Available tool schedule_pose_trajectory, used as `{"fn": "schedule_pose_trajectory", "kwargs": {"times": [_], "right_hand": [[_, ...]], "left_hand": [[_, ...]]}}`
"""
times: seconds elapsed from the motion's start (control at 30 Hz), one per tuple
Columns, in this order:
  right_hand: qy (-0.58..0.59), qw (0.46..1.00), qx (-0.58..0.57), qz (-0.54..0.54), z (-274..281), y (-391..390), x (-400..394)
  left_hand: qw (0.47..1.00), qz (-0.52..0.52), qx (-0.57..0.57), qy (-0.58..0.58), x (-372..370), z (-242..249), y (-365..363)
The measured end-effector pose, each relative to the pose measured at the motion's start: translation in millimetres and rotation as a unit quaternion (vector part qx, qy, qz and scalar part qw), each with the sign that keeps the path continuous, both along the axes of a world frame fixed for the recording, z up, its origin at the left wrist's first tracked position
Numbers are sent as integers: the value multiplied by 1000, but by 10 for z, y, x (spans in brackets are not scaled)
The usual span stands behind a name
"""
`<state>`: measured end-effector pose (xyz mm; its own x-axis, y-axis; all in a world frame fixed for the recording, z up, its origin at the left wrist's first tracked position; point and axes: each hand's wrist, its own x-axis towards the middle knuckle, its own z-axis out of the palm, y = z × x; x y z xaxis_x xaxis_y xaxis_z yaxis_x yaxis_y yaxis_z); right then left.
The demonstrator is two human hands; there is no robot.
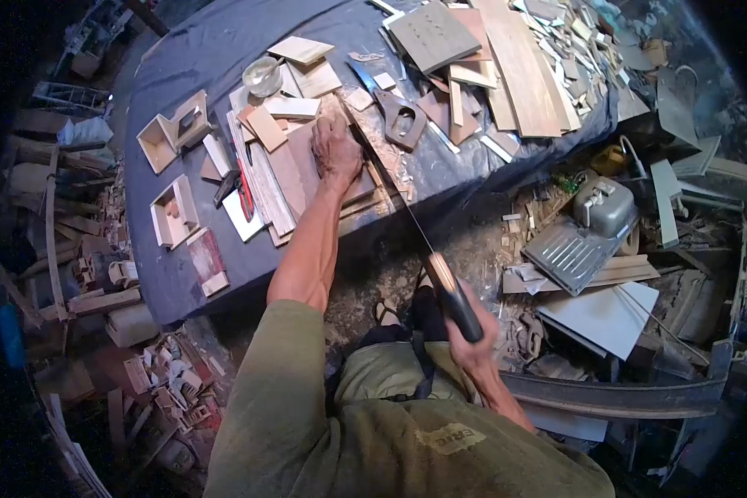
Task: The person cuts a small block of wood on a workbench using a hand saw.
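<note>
My right hand (473,330) is wrapped round the dark handle of a handsaw (408,203), at the table's near edge. Its long thin blade points away from me and runs up along the right side of my left hand (336,153). With curled fingers, my left hand presses down on a brown wooden board (295,166), right beside the blade. The fingertips are partly hidden. Under and around that board lie more flat boards and strips. A second saw (400,123), with a grey handle and blue on its blade, lies on the table to the right of the blade.
The table has a dark cloth (249,25). On it stand a glue-smeared tub (263,76), small wooden boxes (174,212), a red-and-black tool (245,195) and long planks (515,75). Offcuts are heaped at the right. A metal sink (574,245) and scrap wood lie on the floor.
</note>
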<state>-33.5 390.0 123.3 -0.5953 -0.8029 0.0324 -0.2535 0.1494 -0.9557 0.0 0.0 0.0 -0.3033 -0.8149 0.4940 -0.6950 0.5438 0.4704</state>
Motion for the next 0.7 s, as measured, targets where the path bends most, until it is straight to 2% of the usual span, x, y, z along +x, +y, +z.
{"fn": "schedule_pose_trajectory", "kwargs": {"times": [0.03,0.1,0.13,0.3,0.4,0.5,0.53,0.7], "right_hand": [[-10,1000,28,-5,27,-103,-20],[34,999,-21,-9,-229,-147,-29],[33,999,-10,-6,-250,-28,-52],[79,997,21,-1,-49,466,56],[37,999,36,-12,104,207,42],[9,1000,-14,5,-86,-148,-38],[41,999,-31,3,-126,-168,-42],[-11,1000,-7,6,-56,-153,-8]], "left_hand": [[1000,13,-12,14,-15,4,-5],[999,21,-43,16,36,76,-124],[999,14,-42,14,32,70,-92],[1000,9,-19,-3,16,61,-20],[1000,-22,-6,3,52,68,-25],[998,-17,-44,32,41,61,-14],[999,-25,-39,25,58,75,0],[997,-77,3,-5,208,120,26]]}}
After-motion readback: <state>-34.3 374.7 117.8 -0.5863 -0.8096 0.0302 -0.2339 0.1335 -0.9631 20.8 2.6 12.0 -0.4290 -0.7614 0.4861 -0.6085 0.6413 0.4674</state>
